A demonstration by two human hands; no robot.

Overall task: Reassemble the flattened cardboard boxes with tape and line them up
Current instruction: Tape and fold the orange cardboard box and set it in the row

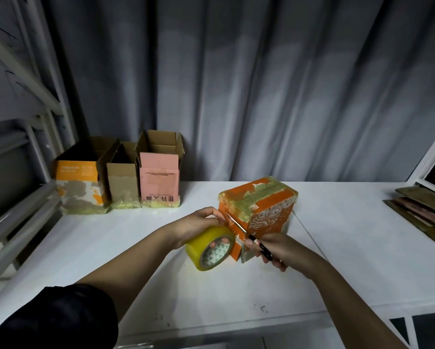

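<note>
- Head view: the left hand (pixel 198 224) at frame centre grips a roll of yellowish packing tape (pixel 210 248), fingers curled through its core and showing inside the ring; the roll hangs just above the white table (pixel 161 285).
- Just right of it, the right hand (pixel 274 249) is clenched round the black handles of a pair of scissors (pixel 249 236), whose blades point up-left toward the left hand's fingertips.
- Behind both hands an orange printed cardboard box (pixel 260 209) sits on the table, its top seam and edges covered in tape; the blades reach its near left corner.
- At centre left of the frame, three open-topped boxes stand in a row, touching, against the grey curtain (pixel 261 84): an orange-and-white box (pixel 79 187), a plain brown box (pixel 123 185) and a pink box (pixel 159 180), each with tape round its base.
- At the right edge, flattened cardboard boxes (pixel 423 210) lie stacked on the table.
- A dark sleeve (pixel 60 316) fills the lower left.
</note>
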